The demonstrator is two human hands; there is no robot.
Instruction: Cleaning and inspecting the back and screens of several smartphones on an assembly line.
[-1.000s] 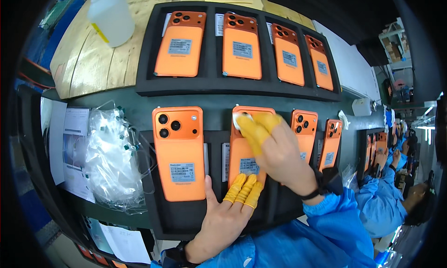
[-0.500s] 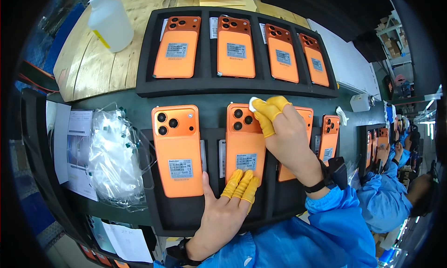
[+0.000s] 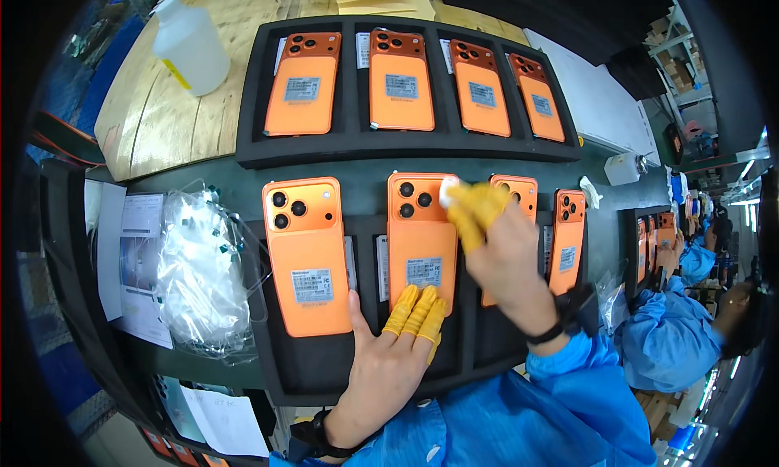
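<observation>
My right hand, with yellow finger cots on its fingertips, pinches a small white wipe. The wipe is at the upper right of an orange phone lying face down, beside its camera lenses. My left hand rests its yellow-cotted fingers stretched over the phone's lower end, below the grey label. Its bare thumb is by the lower edge of another orange phone on the left. Right of my right hand are two more phones, one partly hidden behind the hand and one in view. The phones lie over a black foam tray.
Behind is a second black foam tray with several orange phones in its slots. A white bottle stands at the back left. Clear plastic bags are piled on the left. A crumpled white tissue and co-workers in blue are at right.
My right hand has moved the white wipe slightly down and right along the phone's upper right corner. My left hand stays on the phone. The whole view has shifted a little.
</observation>
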